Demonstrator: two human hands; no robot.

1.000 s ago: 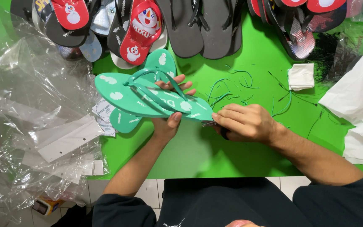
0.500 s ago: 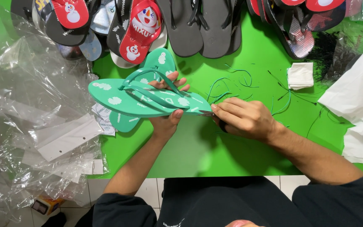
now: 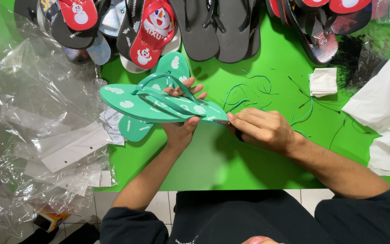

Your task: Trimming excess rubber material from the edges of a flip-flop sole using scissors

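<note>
Hands | our left hand (image 3: 180,131) grips teal rubber flip-flop (image 3: 159,106), long axis left-right | right hand (image 3: 260,130) pinches small tool (image 3: 222,122) at its heel end, mid-tabletop (image 3: 249,167).

Footwear workshop: flip-flops (image 3: 213,27) piled w/ plastic bags (image 3: 28,104) on green bench (image 3: 249,158).
</note>
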